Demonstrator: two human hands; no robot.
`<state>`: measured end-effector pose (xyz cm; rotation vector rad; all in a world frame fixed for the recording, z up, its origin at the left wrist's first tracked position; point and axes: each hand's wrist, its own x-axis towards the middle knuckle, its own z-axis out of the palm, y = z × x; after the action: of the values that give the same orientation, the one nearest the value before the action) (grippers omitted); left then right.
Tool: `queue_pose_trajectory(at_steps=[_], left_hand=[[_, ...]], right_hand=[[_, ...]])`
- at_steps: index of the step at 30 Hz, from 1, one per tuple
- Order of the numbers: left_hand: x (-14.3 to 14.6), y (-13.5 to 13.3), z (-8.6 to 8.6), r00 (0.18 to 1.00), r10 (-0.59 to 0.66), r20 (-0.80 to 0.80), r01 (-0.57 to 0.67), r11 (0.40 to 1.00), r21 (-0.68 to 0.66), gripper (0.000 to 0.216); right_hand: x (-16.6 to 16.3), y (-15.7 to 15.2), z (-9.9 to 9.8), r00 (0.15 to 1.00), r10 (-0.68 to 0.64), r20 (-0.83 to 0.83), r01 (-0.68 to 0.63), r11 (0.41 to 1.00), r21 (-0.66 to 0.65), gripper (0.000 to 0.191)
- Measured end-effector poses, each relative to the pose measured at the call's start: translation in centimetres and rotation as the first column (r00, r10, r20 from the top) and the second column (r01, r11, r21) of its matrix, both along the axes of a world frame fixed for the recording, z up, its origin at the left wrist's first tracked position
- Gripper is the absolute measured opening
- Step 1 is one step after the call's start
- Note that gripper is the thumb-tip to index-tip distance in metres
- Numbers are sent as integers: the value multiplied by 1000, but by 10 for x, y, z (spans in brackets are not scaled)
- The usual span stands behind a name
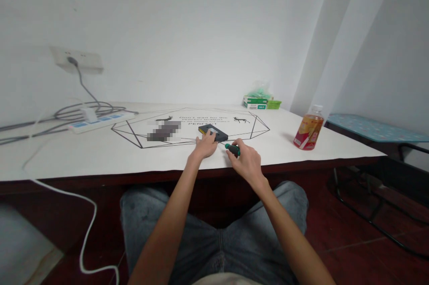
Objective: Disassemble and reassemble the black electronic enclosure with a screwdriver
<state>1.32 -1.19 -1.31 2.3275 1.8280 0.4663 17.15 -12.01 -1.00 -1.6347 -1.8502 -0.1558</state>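
A flat black cassette [220, 136] with a yellow strip along its left edge lies on the white table. My left hand [207, 144] holds it against the tabletop, fingers over its upper face and partly covering a pale patch there. In my right hand [246, 159] is a screwdriver [233, 148] with a black and green handle, gripped between thumb and fingers. Its thin shaft points left toward the cassette's near edge; whether the tip touches it I cannot tell.
A blurred-out dark object [164, 132] lies left of the cassette. A drink bottle [309, 128] stands at the right. Green-and-white boxes [256, 102] sit at the back. At the left are a power strip [102, 122] and cables; a white cord [90, 227] hangs off the front edge.
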Motion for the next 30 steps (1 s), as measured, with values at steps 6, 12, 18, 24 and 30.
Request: queue_pose_trajectory(at_steps=[6,12,18,24,30], left_hand=[[0,1,0,1000,2,-15,-2,1000,16,56],[0,1,-2,1000,7,0,-7,1000,16,54],[-1,0,0,1000,15,-10,-15,1000,9,54],[-3,6,-4,1000,2,-12,-2,1000,8,55],[-4,16,-12,1000,-24,13,23,998,61,53]], right_hand=[[-7,4,-1,987,-159,-25,160,987,26,45],[18,23,-4,872,-19,-489,31,999,17,49],[46,64,2,700,76,-710,-38,997,69,49],[57,95,-2,370,9,-929,-109,993,-34,37],[61,101,-12,298,20,-954,-125,992,-18,36]])
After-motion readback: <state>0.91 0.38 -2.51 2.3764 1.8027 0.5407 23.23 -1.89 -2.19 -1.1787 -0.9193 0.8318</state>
